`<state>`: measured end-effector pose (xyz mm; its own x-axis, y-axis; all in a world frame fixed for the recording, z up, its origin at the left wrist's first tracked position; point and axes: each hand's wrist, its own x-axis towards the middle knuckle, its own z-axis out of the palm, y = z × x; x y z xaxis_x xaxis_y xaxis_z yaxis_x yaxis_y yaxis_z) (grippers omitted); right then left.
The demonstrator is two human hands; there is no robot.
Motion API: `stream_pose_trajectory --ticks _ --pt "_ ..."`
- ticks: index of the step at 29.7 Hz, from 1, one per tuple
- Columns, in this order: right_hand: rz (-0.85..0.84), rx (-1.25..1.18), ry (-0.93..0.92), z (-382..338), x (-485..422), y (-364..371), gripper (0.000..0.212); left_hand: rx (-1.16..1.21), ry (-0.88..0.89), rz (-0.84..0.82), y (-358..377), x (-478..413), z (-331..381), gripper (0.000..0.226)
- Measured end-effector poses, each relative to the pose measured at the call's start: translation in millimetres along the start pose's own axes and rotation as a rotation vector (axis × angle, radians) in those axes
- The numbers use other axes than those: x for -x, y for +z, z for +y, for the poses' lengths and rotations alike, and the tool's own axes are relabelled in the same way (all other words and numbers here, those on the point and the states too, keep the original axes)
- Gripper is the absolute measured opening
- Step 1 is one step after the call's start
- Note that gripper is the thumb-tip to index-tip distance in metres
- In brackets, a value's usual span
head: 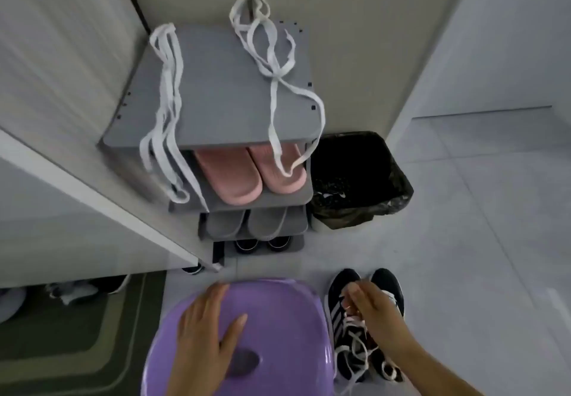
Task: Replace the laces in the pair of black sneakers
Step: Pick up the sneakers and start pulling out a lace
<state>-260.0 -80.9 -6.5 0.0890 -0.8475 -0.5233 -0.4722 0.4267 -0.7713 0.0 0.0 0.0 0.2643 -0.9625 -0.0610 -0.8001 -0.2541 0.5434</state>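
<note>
Early in the job, by the look of it. The right hand (370, 306) has its fingers (352, 298) curled together, pinching what looks like the white lace (355, 352) at the top of the striped shoe. The frame is soft there, so I can't tell exactly which strand is caught. That lace is threaded through the eyelets lower down, with slack loops trailing toward 6 o'clock. My read is that unlacing is only just under way and nothing new has gone in yet.

The black sneakers (343, 318) stand side by side on the floor, toes toward 12 o'clock, just beside the purple stool (278, 318) at its 3 o'clock. The second shoe is mostly hidden behind the wrist, so I can't tell how it is laced.

The left hand (207, 334) lies flat on the stool seat. Its fingers (213, 296) are straight and spread, holding nothing and only resting there.

Out toward 12 o'clock, well apart from the shoes, stands the grey shoe rack (222, 93). Two loose laces are draped over its top shelf, one (167, 102) hanging off the 9 o'clock edge and the other (272, 55) tangled at the 1 o'clock corner and dangling down the front. I judge these to be the replacements, both untouched. That leaves stripping both shoes, then threading and tying both.

Below the top shelf sit pink slippers (247, 173), and a black-lined bin (355, 173) stands at the rack's 3 o'clock.
</note>
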Motion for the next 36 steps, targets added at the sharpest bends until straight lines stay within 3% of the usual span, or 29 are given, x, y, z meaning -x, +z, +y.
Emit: stream_pose_trajectory --ticks 5,9,13,15,18,19,22,23,26,27,30,36 --pt "-0.027 0.285 0.059 71.8 -64.5 5.2 0.022 -0.364 0.279 -0.118 42.9 -37.6 -28.3 0.066" --pt "0.007 0.453 0.189 132.2 -81.8 10.5 0.03 -0.434 0.378 -0.04 53.9 -37.5 -36.9 0.069" --pt "0.063 0.639 0.342 167.6 -82.7 24.5 0.033 -0.418 0.372 -0.036 50.0 -37.8 -32.2 0.072" --pt "0.096 0.668 0.33 173.0 -76.6 36.1 0.045 -0.436 0.348 -0.061 46.3 -36.9 -27.7 0.073" --pt "0.156 0.669 0.262 177.0 -70.0 53.8 0.034 -0.389 0.257 -0.191 39.6 -38.5 -21.0 0.076" --pt "0.187 0.685 0.247 178.2 -67.3 57.9 0.032 -0.352 0.212 -0.256 35.8 -38.0 -17.2 0.082" --pt "0.294 0.612 0.213 179.4 -64.7 58.1 0.03 -0.219 0.105 -0.239 26.4 -32.9 -14.6 0.117" --pt "0.329 0.567 0.207 174.4 -63.2 53.6 0.029 -0.164 0.054 -0.239 16.8 -28.8 -10.7 0.113" --pt "0.41 0.449 0.166 151.8 -53.8 30.7 0.024 0.045 -0.081 -0.174 -21.5 -7.1 -0.7 0.067" --pt "0.421 0.434 0.144 139.8 -46.6 22.9 0.02 0.114 -0.127 -0.156 -34.4 3.6 1.1 0.061" --pt "0.504 0.382 0.051 104.9 -19.6 0.2 0.013 0.234 -0.179 -0.141 -52.5 30.3 3.6 0.058" --pt "0.587 0.405 -0.228 10.6 68.5 -25.6 0.019 0.136 -0.128 -0.265 -54.2 25.6 2.3 0.058"
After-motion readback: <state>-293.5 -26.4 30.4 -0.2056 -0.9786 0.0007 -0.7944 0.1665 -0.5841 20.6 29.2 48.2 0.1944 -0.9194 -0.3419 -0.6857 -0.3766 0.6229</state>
